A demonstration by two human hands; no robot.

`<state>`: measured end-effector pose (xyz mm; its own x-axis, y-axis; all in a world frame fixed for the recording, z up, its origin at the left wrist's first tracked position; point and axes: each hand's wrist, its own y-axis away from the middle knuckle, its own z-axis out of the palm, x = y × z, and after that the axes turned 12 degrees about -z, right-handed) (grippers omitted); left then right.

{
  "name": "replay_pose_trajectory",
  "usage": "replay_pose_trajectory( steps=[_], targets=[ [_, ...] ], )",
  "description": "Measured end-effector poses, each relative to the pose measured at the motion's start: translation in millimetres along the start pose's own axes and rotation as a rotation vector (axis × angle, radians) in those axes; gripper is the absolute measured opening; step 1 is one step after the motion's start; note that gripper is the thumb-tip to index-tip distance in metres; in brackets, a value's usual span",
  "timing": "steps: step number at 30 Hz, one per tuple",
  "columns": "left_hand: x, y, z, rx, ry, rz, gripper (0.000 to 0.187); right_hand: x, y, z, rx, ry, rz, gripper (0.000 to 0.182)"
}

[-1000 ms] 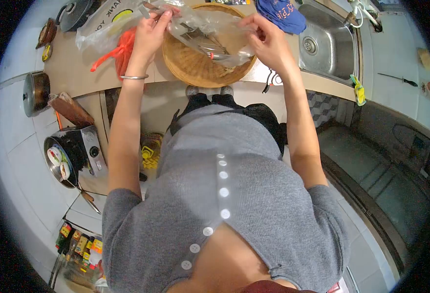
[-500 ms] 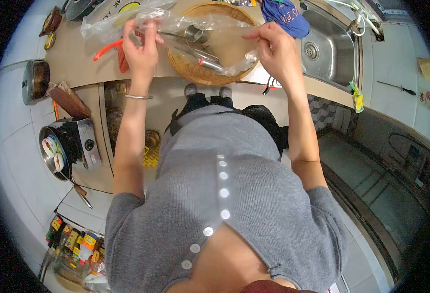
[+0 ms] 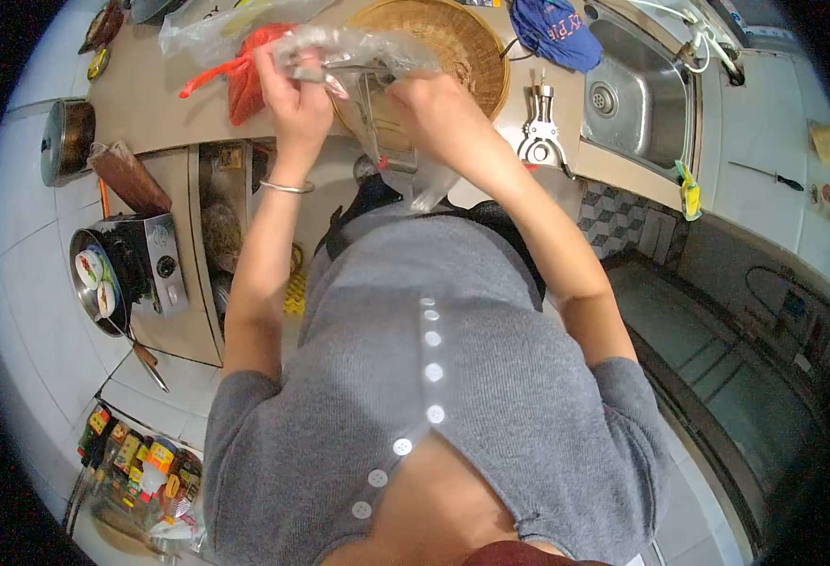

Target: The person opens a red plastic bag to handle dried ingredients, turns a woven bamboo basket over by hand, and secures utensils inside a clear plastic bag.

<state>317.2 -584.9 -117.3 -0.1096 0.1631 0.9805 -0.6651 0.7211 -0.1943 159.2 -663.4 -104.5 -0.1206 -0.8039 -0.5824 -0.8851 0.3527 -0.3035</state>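
A clear plastic bag [image 3: 366,113] hangs between my hands at the counter's front edge, its lower end close to my shirt. My left hand [image 3: 297,106], a bangle on its wrist, is closed on the bag's upper left part. Closed too is my right hand [image 3: 441,115], gripping the bag farther right, its fingertips partly hidden. Thin metal pieces and a red-ended item [image 3: 389,164] show through the plastic. Behind the bag stands a round wicker basket [image 3: 490,80], partly covered by my right hand. Beside my left hand lies a red bag [image 3: 250,91].
A metal tool with two arms and a ring [image 3: 540,127] lies right of the basket. Past it are a blue cloth item with lettering [image 3: 556,33] and a steel sink [image 3: 637,104]. On the left, a pan [image 3: 102,292] holding dishes sits on a stove [image 3: 160,259].
My right hand has moved left and inward, bringing the bag's right side toward my left hand. The bag has gathered and its lower end hangs nearer my body. The metal tool is now uncovered.
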Motion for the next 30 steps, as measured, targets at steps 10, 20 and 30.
replay_pose_trajectory(
  steps=[10,20,30],
  targets=[
    [7.6,-5.5,-7.0,-0.099,-0.103,-0.02,0.01,67.4,-5.6,39.9,-0.24,0.373,0.059,0.027],
    [31.8,-24.1,-20.8,-0.345,-0.485,0.199,0.038,66.7,-35.5,2.3,0.017,0.173,-0.197,0.021],
    [40.5,-24.9,-21.5,-0.284,-0.174,-0.162,0.027,52.8,-26.3,-50.7,-0.065,0.286,-0.147,0.016]
  ],
)
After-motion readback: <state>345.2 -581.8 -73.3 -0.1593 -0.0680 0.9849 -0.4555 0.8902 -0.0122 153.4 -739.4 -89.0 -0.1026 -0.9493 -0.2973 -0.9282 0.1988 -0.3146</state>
